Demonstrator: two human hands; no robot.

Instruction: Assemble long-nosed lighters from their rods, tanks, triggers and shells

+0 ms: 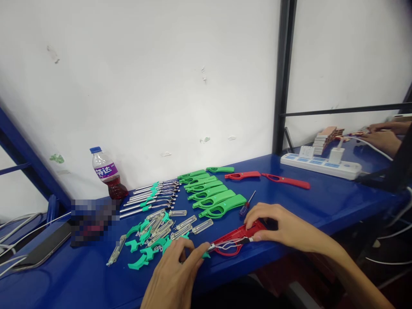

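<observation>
Near the front edge of the table, a red lighter casing half (232, 235) lies with its hollow side up. Across it run white wires from a metal lighter tube (211, 247) to a black igniter (246, 240). My left hand (178, 268) pinches the tube at the casing's narrow end, a bit of teal plastic showing under the fingers. Closed round the casing's wide end is my right hand (273, 223), fingertips at the far edge and thumb beside the igniter. Loose teal triggers (140, 262) and clear fuel tanks (159, 229) lie just beyond my left hand.
Green lighter casings (222, 204) lie in a row behind, with metal tubes (138, 201) to their left. A screwdriver (245, 208) and red casings (286, 180) are to the right. A drink bottle (107, 174), a phone (41, 246) and a power strip (322, 166) stand farther out. Another person's hands (383, 139) show at far right.
</observation>
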